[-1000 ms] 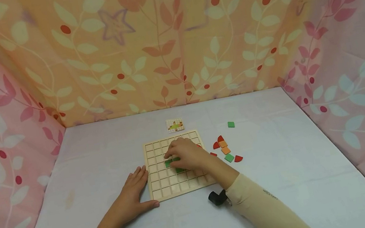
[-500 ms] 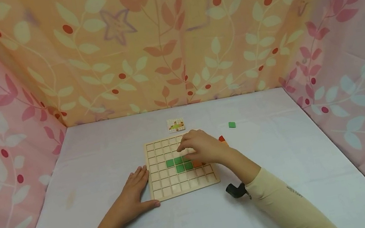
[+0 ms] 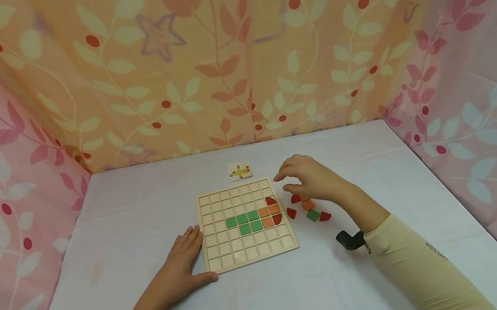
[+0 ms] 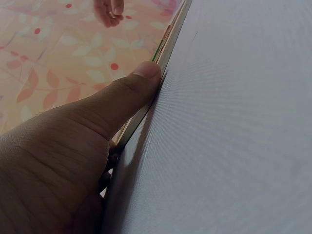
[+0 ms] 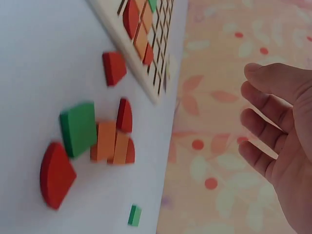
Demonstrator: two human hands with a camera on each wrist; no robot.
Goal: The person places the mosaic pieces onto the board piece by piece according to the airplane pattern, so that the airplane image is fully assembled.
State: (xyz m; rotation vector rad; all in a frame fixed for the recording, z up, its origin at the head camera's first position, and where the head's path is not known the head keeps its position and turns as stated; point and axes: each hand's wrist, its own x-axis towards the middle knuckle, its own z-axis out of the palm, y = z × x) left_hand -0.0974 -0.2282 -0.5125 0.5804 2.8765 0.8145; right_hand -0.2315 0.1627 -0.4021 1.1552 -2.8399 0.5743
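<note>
The wooden grid board [image 3: 224, 245] lies in front of me. My left hand [image 3: 178, 264] rests at its left side, fingers extended, thumb at the near corner. Green square tiles [image 3: 242, 218], orange tiles [image 3: 267, 221] and red quarter-round pieces [image 3: 277, 219] sit in its cells. Beyond the board's right edge, my right hand [image 3: 316, 179] hovers over loose pieces, its fingers loosely bent and holding nothing. In the right wrist view, a loose green tile [image 5: 78, 129], orange tiles [image 5: 106, 141] and red quarter-round pieces [image 5: 56, 176] lie below that hand.
A small pattern card [image 3: 238, 170] lies behind the board. One more green tile [image 5: 135, 215] lies apart from the group, hidden by the right hand in the head view. Floral cloth walls [image 3: 223, 70] enclose the white table at the back and sides.
My right hand has moved right, from over the board to above the loose pieces, uncovering the green, orange and red pieces in the cells. My left hand has stayed in place.
</note>
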